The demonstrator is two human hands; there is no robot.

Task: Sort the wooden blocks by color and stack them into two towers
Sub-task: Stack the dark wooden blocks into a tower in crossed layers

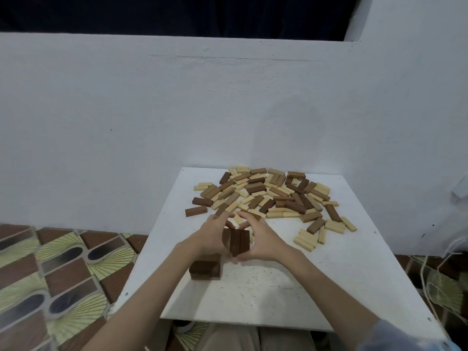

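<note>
Your hands (234,239) squeeze 3 dark blocks (236,242) over the tower (205,270) near the table's (329,287) left edge; uneven pressure could topple it.

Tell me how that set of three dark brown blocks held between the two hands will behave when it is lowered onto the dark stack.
The three dark brown wooden blocks look rigid with flat faces, so they should sit without rolling. Only side pressure from the left hand and right hand seems to join them, so they may separate on release. The low dark brown stack looks broad, so tipping seems unlikely.

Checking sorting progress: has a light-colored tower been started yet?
No, only the dark tower stands, between the left hand and right hand; light blocks lie loose.
</note>
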